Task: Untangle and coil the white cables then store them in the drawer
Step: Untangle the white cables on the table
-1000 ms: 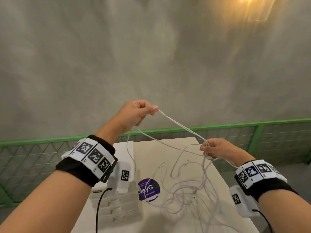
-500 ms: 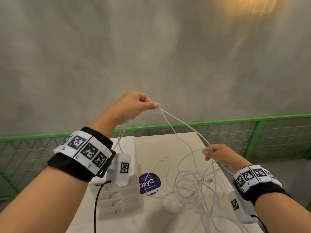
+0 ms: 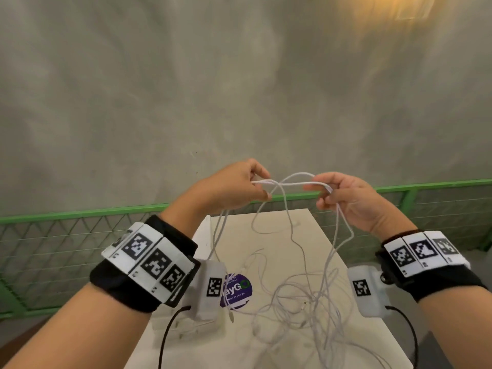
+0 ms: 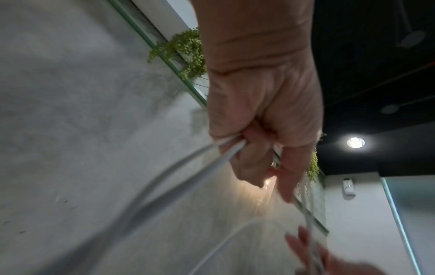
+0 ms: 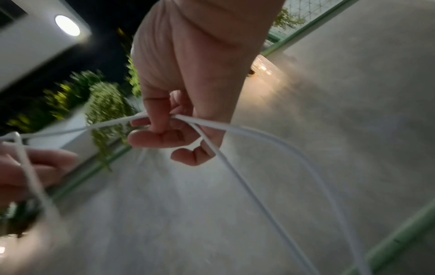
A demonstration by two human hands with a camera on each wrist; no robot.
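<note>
Both hands are raised above the table, close together. My left hand [image 3: 255, 186] pinches white cable strands [image 3: 290, 183] between thumb and fingers; in the left wrist view the left hand [image 4: 249, 148] grips two strands [image 4: 188, 174] that trail downward. My right hand [image 3: 326, 194] pinches the same white cable, and in the right wrist view the right hand [image 5: 174, 128] has the strands [image 5: 247, 186] running through its curled fingers. A short loop arches between the hands. From them the cables hang to a tangled pile [image 3: 306, 312] on the table. A white drawer unit [image 3: 186, 328] stands at the table's left, partly behind my left wrist.
The pale table [image 3: 282, 225] is narrow, with a purple round sticker [image 3: 239, 288] near the drawers. A green mesh railing [image 3: 80, 235] runs behind the table below a grey concrete wall. Black cords hang from both wrist cameras.
My right hand has risen and moved left, my left hand has dropped slightly, and the two now meet with a short loop of cable between them instead of a long stretched strand.
</note>
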